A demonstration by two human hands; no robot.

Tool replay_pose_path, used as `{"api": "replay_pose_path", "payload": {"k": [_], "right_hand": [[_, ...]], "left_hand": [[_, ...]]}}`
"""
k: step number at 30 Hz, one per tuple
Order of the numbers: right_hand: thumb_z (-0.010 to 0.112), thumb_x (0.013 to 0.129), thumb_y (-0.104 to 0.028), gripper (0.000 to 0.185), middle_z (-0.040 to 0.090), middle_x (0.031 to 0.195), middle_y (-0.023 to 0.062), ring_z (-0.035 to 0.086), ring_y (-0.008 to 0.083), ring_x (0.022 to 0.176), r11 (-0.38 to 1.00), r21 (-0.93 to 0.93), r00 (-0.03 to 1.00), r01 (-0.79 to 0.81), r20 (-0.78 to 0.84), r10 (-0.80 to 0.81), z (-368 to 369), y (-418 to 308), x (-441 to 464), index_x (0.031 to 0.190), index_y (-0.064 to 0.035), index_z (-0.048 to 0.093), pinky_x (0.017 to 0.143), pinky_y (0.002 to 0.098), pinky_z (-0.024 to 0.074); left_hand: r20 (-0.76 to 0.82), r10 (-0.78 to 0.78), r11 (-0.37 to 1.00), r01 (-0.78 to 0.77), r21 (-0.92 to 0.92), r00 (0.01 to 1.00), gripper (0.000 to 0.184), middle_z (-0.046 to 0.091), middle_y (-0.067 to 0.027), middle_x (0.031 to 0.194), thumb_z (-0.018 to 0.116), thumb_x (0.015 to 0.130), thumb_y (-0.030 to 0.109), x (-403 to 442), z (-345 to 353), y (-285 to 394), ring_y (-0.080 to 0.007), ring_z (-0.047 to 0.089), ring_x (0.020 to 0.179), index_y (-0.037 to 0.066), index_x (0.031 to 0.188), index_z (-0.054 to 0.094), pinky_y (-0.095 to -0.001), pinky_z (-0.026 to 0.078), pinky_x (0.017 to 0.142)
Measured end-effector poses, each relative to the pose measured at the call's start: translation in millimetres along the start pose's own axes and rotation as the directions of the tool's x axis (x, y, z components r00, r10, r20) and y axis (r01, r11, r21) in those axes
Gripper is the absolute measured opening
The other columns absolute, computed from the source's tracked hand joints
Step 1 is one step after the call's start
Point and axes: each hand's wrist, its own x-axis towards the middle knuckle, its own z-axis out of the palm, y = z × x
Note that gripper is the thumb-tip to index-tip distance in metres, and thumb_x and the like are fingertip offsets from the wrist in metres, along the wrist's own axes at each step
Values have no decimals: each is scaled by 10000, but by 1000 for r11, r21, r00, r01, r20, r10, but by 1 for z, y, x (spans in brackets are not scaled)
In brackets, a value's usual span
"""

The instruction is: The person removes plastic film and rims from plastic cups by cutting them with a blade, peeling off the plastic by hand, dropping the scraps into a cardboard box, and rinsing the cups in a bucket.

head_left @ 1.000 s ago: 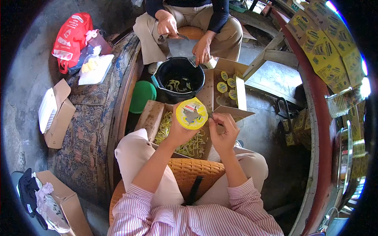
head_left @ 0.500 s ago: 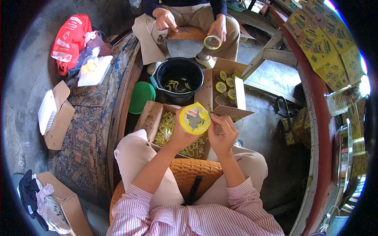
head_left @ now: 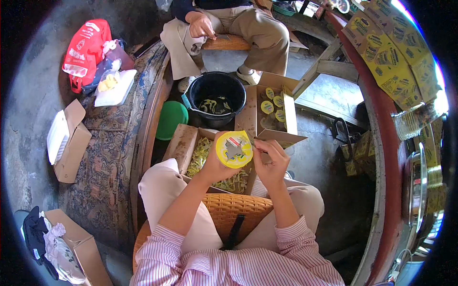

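My left hand [head_left: 214,168] is wrapped round a cup with a yellow printed lid [head_left: 234,159], whose top faces me. The cup's body is hidden by the hand. Against the lid's right edge, my right hand [head_left: 270,164] has its thumb and finger pinched together; a thin dark sliver shows there, too small to name. Below both hands stands a cardboard box of yellow-green strips [head_left: 234,183]. Just beyond it is a black bucket [head_left: 217,79] with a few similar strips at the bottom.
A cardboard box [head_left: 292,112] holds several yellow-lidded cups [head_left: 267,107]. A green lid [head_left: 171,120] lies left of the bucket. Opposite me sits a person, one hand [head_left: 201,25] holding a thin knife-like tool. A wooden frame [head_left: 338,69] stands at the right.
The other person's cup and the hand holding it have gone out of sight. My cup has tilted and shifted slightly down; my right hand stays at its lid's edge.
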Motion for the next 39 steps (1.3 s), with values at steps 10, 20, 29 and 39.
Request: {"api": "replay_pose_path", "payload": {"k": [10,20,29,39], "right_hand": [[627,662,91,183,621,719,112,598,180,619,999,-48,1000,-2,8,3,0,-3,0,827,13,646,573,243,467],[617,672,99,198,625,747,122,611,173,641,1000,12,1000,-10,3,10,1,2,0,853,21,631,586,248,491],[636,669,79,174,625,738,120,614,179,635,999,-41,999,-31,-45,29,0,-1,-1,832,19,627,583,245,482],[642,660,85,183,628,729,123,609,210,622,994,-106,995,13,-95,-23,5,-7,-3,824,4,632,575,258,471]], "left_hand": [[31,5,1000,-6,19,1000,681,540,-82,1045,770,581,58,4,0,10,-161,546,949,31,1141,383,-297,430,835],[51,100,973,-108,203,994,719,459,-86,1023,788,541,41,9,2,13,-179,509,974,40,1126,370,-286,410,858],[-49,-48,998,49,25,998,704,477,-99,1098,748,585,23,5,2,10,-180,495,1021,36,1157,339,-308,406,891],[-61,-37,999,35,-31,997,635,482,-89,1139,677,650,-17,-2,13,-1,-170,488,1052,46,1192,354,-314,391,916]]}}
